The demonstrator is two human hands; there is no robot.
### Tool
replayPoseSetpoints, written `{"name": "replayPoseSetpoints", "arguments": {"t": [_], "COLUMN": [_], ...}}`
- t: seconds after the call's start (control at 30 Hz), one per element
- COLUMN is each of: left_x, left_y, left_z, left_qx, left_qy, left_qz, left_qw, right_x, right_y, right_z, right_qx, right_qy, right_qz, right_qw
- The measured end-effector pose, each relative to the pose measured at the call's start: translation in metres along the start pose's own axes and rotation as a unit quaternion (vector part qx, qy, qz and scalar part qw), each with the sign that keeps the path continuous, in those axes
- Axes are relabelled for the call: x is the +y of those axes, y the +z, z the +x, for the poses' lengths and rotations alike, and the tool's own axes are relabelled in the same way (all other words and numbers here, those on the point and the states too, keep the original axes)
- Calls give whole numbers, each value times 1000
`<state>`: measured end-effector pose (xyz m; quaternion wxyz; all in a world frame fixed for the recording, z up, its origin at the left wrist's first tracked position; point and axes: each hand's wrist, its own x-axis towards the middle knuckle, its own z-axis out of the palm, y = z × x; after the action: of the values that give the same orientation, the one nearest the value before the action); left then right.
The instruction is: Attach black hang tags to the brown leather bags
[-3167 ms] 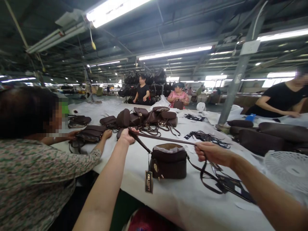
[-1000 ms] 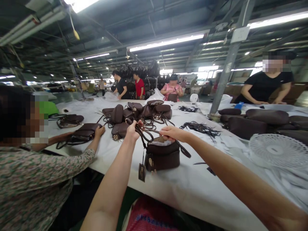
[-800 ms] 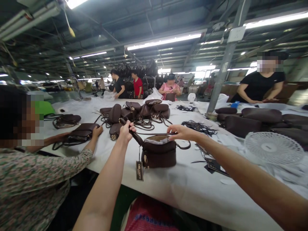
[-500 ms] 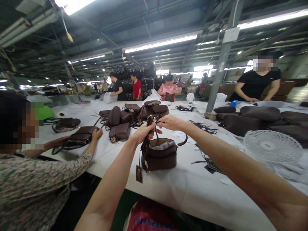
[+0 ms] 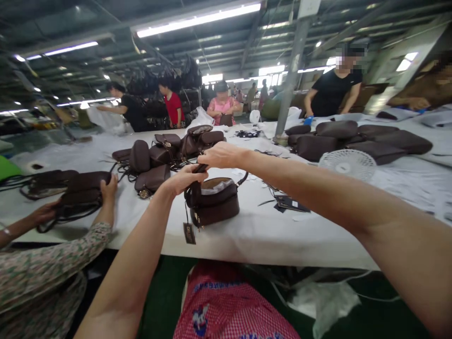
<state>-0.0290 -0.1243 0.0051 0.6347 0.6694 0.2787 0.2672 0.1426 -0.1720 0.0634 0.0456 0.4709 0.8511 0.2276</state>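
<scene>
A small dark brown handbag [image 5: 217, 207] stands upright on the white-covered table, its top open with clear plastic inside. From its left side hangs a black and gold tag [image 5: 189, 233]. My left hand [image 5: 189, 178] is closed around the bag's gathered strap [image 5: 202, 167], above the bag's left end. Right beside it, my right hand [image 5: 219, 155] pinches the same strap bundle from above, its fingertips partly hidden. The strap's other end [image 5: 243, 179] loops up from the bag's right side.
A pile of brown handbags [image 5: 165, 153] lies behind my hands. To the left, a co-worker's hands [image 5: 108, 190] hold another bag [image 5: 84, 193]. Black tags [image 5: 291, 203], a white fan [image 5: 348, 162] and brown pouches [image 5: 339, 136] lie to the right, near a metal post [image 5: 291, 70].
The strap, earlier stretched between my hands, is now folded into a bundle. My hands have come together over the bag's left end. My view has turned right and down.
</scene>
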Motion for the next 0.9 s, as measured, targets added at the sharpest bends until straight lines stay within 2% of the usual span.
{"name": "replayPoseSetpoints", "arguments": {"t": [0.17, 0.3, 0.37, 0.4, 0.43, 0.5, 0.57, 0.67, 0.8, 0.9], "left_x": [-17, -31, -37, -39, -41, -44, -45, -47, -49, -51], "left_y": [1, 3, 0, -2, -4, -8, -10, -11, -11, -11], "left_z": [-4, 3, 6, 7, 7, 8, 9, 11, 10, 8], "left_qx": [35, 64, 98, 111, 119, 125, 125, 123, 130, 140], "left_qy": [35, 54, 49, 42, 33, 18, 10, 5, 0, -11], "left_qz": [16, -14, -32, -44, -59, -89, -104, -106, -100, -95], "left_qw": [999, 996, 994, 992, 991, 988, 987, 987, 986, 985], "right_x": [12, 41, 63, 73, 81, 90, 87, 67, 43, 44], "right_y": [13, 38, 56, 67, 80, 109, 143, 194, 244, 265], "right_z": [-2, -20, -46, -62, -80, -115, -142, -162, -154, -141], "right_qx": [2, 58, 68, 43, -10, -152, -202, -195, -142, -89], "right_qy": [24, 30, 91, 149, 215, 340, 383, 422, 499, 533], "right_qz": [24, 161, 249, 284, 304, 282, 250, 228, 201, 210], "right_qw": [999, 985, 962, 946, 928, 884, 866, 856, 831, 815]}}
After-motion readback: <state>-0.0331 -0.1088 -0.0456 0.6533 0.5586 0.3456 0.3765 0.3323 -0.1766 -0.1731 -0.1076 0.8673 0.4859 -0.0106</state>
